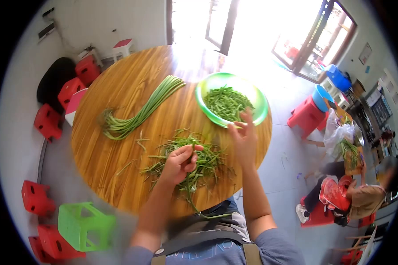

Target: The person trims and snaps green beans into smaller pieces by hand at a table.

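Observation:
My left hand (pixel 179 164) is closed around a long green stalk (pixel 191 199), probably a garlic scape. One end pokes up above the fingers; the rest seems to hang past the table edge toward my lap. Beneath that hand lies a loose pile of green trimmings (pixel 210 159). My right hand (pixel 245 140) is raised at the near rim of a green-and-white bowl (pixel 261 119), its fingers apart and nothing visible in them. Short cut green pieces (pixel 225 102) fill the bowl's bottom. A bundle of long green stalks (pixel 152 106) rests further left on the table.
The round wooden table (pixel 106 163) stands before me. A green stool (pixel 82 225) and several red stools (pixel 48 122) are at the left. On the right, another person (pixel 369 198) sits by a small wooden table with greens and a plastic bag (pixel 338 134). Glass doors open at the back.

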Tool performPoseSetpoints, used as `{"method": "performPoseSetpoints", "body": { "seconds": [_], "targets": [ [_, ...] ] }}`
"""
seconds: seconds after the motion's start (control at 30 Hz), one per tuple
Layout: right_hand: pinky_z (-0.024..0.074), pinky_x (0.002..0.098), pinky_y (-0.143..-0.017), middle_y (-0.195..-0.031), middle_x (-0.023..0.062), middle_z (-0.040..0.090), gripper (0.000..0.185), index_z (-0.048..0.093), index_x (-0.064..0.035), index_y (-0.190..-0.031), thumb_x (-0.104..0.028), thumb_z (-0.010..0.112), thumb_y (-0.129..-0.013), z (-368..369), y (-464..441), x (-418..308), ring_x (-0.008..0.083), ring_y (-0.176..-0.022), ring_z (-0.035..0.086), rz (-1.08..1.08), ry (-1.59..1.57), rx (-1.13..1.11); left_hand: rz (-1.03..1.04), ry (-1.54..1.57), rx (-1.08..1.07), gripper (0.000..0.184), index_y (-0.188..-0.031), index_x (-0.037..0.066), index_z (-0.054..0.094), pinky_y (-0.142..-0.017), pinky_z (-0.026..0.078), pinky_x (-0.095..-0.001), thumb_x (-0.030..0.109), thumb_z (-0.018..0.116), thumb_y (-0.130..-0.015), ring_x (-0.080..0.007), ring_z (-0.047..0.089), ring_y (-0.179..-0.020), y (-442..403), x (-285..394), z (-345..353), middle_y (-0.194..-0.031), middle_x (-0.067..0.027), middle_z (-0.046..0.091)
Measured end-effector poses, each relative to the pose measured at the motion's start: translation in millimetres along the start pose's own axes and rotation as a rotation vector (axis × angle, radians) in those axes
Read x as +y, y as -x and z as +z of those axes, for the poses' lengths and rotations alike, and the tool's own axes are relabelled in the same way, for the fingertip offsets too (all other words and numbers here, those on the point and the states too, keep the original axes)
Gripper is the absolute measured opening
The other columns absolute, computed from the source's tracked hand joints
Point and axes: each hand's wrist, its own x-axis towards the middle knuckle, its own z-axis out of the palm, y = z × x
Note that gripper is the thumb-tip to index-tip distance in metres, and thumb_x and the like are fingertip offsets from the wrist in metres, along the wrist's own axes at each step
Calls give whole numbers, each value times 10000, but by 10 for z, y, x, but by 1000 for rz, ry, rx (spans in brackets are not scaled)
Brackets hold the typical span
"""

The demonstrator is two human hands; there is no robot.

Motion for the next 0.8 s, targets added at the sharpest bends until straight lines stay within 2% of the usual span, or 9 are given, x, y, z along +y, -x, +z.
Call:
{"method": "performPoseSetpoints", "body": {
  "seconds": [0.07,0.17,0.3,0.33,0.43,0.57,0.67,0.8],
  "targets": [
    [424,225,-584,-786,35,605,229,604,2,-1028,-89,626,-820,61,-42,-69,94,-680,542,-60,-60,54,-67,115,-5,279,-1069,-19,540,-447,277,-178,206,442,-935,-59,367,-490,2,34,26,-685,-3,507],
    [419,196,-598,-828,16,604,244,602,7,-1053,-104,621,-836,92,137,89,64,-709,534,229,-216,-466,-176,232,-45,263,-1057,-10,546,-447,278,-178,199,448,-930,-61,374,-494,-18,16,-1,-694,-12,514],
    [435,188,-625,-813,11,609,192,614,14,-980,-108,631,-833,247,315,176,60,-704,535,387,-408,-716,-192,220,-38,231,-1018,-3,559,-430,280,-193,185,469,-918,-67,396,-497,-59,-135,-66,-711,-24,532],
    [440,186,-631,-787,10,608,163,619,13,-944,-103,634,-831,268,328,163,63,-704,540,423,-478,-679,-200,185,-54,260,-994,-17,551,-470,295,-194,212,449,-924,-81,401,-541,-48,-107,-73,-711,-30,525],
    [447,187,-638,-778,11,604,151,623,12,-934,-99,633,-831,320,305,115,65,-711,547,437,-454,-494,-197,166,-34,252,-992,-19,555,-474,305,-195,204,460,-920,-83,415,-547,-40,-69,-46,-727,-32,533],
    [451,190,-630,-770,6,589,170,625,14,-959,-115,608,-851,319,249,172,69,-700,551,374,-397,-514,-157,83,5,224,-969,-7,599,-428,305,-194,173,483,-906,-63,413,-486,-67,-147,-75,-696,-28,554],
    [448,193,-617,-765,5,579,188,618,17,-981,-132,569,-878,286,272,192,70,-676,537,536,-570,-563,-141,-42,33,221,-976,-17,585,-453,296,-186,166,481,-909,-71,397,-500,-51,-115,-80,-681,-30,533],
    [443,200,-606,-756,16,569,184,608,8,-975,-141,528,-902,229,240,322,77,-664,513,675,-905,-538,-130,-56,-5,213,-957,-14,591,-440,283,-182,163,481,-909,-66,385,-487,-46,-113,-55,-684,-34,536]
  ]
}}
